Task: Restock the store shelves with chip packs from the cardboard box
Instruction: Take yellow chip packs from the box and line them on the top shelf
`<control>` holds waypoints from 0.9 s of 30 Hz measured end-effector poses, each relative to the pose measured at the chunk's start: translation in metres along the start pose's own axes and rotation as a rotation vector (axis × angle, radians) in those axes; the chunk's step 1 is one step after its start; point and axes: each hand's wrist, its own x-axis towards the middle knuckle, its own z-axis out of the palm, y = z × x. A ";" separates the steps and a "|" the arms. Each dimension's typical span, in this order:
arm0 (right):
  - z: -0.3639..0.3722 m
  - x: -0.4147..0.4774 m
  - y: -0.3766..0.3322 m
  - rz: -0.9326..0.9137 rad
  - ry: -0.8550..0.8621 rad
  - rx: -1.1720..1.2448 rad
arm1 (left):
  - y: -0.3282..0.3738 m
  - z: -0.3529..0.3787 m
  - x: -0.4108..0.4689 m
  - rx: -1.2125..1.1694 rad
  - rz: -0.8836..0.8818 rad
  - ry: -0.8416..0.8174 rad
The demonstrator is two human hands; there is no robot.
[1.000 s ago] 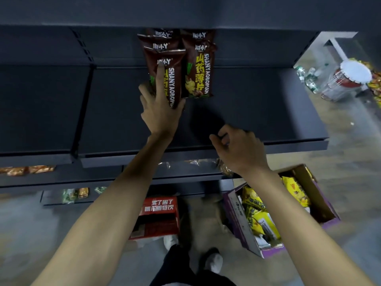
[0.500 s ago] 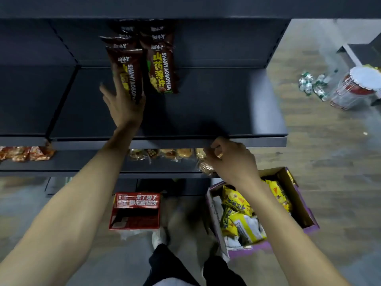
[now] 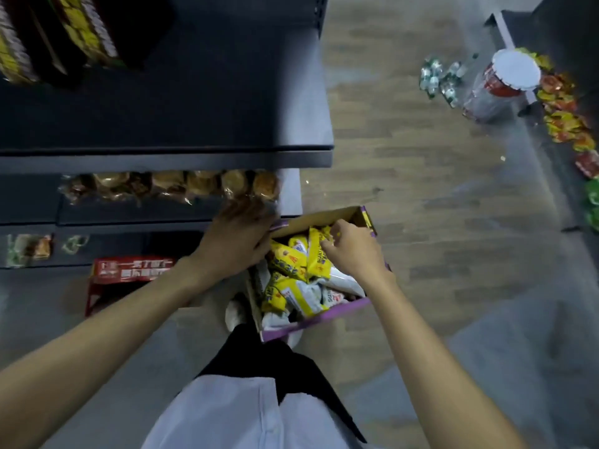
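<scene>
The right hand (image 3: 351, 254), fingers (image 3: 338, 230) curled, pinches the yellow chip pack (image 3: 316, 264) beneath them, seemingly to lift it. The left hand (image 3: 236, 236) steadies the cardboard box (image 3: 311, 320) rim, its fingers too blurred to tell.

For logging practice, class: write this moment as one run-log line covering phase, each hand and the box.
phase: picking | right hand: grips yellow pack in box | left hand: at box edge, grip unclear

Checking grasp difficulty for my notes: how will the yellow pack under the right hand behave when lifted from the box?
The yellow pack looks puffy and creased, so it is probably light and floppy, sagging from a pinched edge. Its glossy film may slip in the right hand. Packs lie loosely piled in the box, so neighbours could shift.
</scene>
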 end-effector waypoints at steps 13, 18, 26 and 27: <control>0.144 0.029 0.106 0.207 -0.135 0.073 | 0.006 0.191 -0.030 -0.233 -0.118 -0.683; 0.171 0.069 0.113 0.038 -0.161 0.120 | -0.005 0.232 -0.027 -0.117 -0.044 -0.749; 0.188 0.137 0.122 -0.112 -0.296 -0.271 | -0.014 0.260 -0.013 -0.033 0.049 -0.767; 0.188 0.140 0.123 -0.124 -0.300 -0.282 | -0.015 0.261 -0.011 -0.012 0.054 -0.785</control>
